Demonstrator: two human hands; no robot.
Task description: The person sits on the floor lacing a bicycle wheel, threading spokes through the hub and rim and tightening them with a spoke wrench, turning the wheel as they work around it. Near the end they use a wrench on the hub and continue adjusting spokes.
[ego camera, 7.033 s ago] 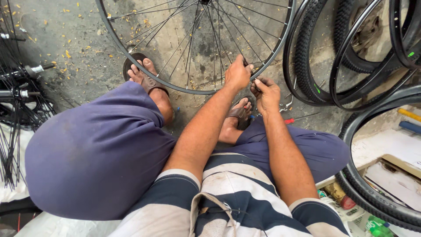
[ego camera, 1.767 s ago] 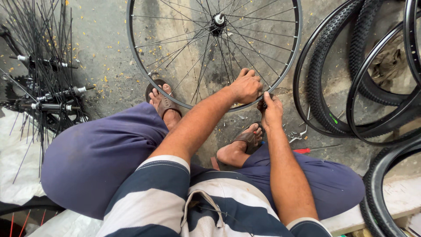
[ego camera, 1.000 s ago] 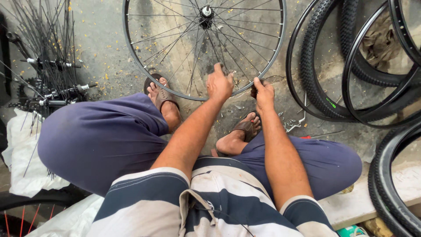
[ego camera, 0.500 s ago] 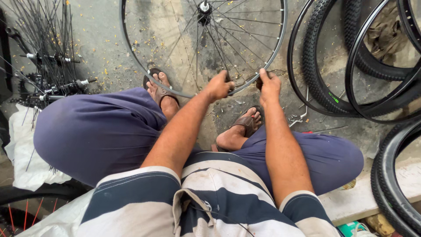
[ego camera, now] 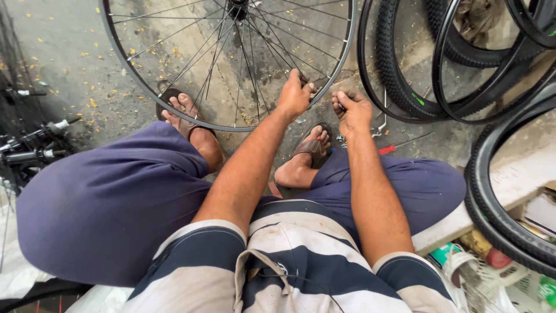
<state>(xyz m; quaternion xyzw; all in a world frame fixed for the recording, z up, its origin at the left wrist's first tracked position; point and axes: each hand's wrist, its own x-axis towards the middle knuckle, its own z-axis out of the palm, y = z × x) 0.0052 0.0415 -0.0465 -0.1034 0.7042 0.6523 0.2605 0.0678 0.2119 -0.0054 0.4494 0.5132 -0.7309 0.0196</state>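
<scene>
Two hands work at the spoked bicycle wheel, which stands on the ground before the feet. Left hand closes its fingers around the spokes near the rim; right hand is a tight fist just beside the rim, but what it holds I cannot tell.

I wear a short-sleeved shirt in broad navy and off-white stripes, smudged with grime, a chest pocket at its front. My loose trousers are dusky purple-blue. Brown strapped sandals are on both feet. My left hand and right hand are bare, forearms uncovered.
</scene>
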